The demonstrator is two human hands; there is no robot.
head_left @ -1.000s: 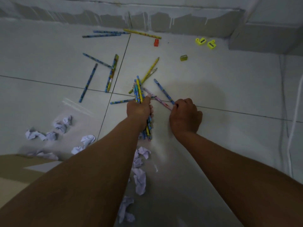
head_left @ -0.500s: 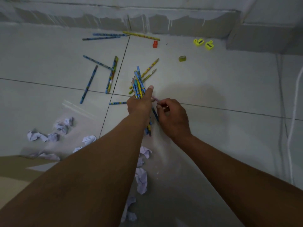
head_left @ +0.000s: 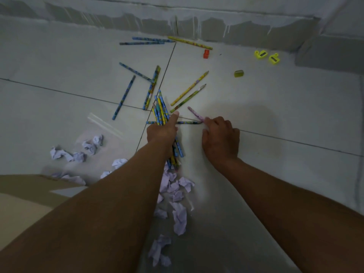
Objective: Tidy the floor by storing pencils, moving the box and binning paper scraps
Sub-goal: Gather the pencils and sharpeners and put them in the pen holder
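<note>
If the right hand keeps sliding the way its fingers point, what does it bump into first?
The right hand already touches the pink pencil; beyond it, probably the two yellow-green pencils, though depth is unclear.

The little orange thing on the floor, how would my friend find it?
Look along the far wall, where a long yellow pencil lies. Just below that pencil's right end sits the orange sharpener. It is the only orange piece; the other sharpeners are yellow.

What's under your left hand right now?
The left hand grips a bundle of pencils, ends sticking out above and below. A blue pencil runs beneath it on the floor; its middle is covered.
</note>
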